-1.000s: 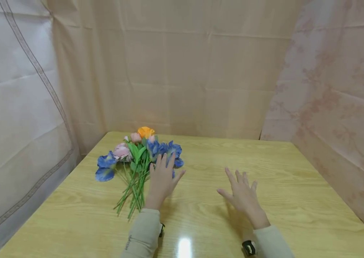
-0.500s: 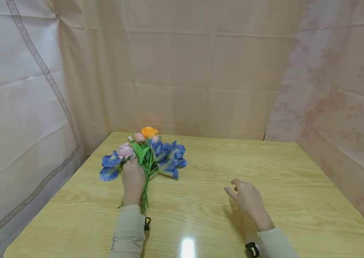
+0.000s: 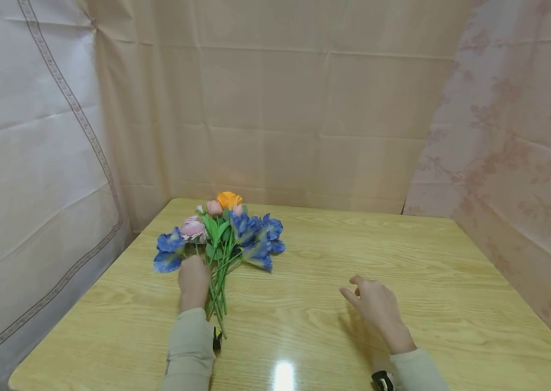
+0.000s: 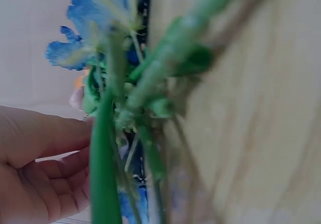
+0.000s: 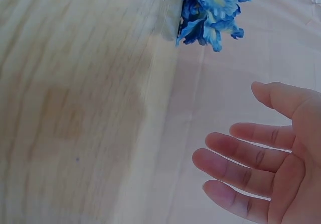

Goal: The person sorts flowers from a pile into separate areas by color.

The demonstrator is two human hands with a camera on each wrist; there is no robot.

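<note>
My left hand [image 3: 194, 277] is curled low at the left side of a bunch of artificial flowers, just below a pink peony [image 3: 193, 229]. In the left wrist view its thumb [image 4: 55, 133] and bent fingers close at a green stem [image 4: 104, 169], pinching among the stems; the fingertips are partly hidden. A blue iris [image 3: 169, 251] lies left of this hand, and more blue irises [image 3: 258, 236] spread to the right. At the far end sit an orange flower [image 3: 229, 200] and pink buds [image 3: 214, 208]. My right hand [image 3: 378, 304] hovers over the table with loosely bent fingers, holding nothing.
Crossed green stems [image 3: 219, 288] point toward the front of the wood-grain table [image 3: 334, 336]. A beige cloth [image 3: 285, 119] hangs behind the back edge, a white cloth [image 3: 21, 217] at left, and a flower-patterned cloth [image 3: 514, 163] at right.
My left hand has gone from spread over the bunch to curled among its left stems, then drawn slightly back; some stems shifted. My right hand's fingers have relaxed from spread to bent.
</note>
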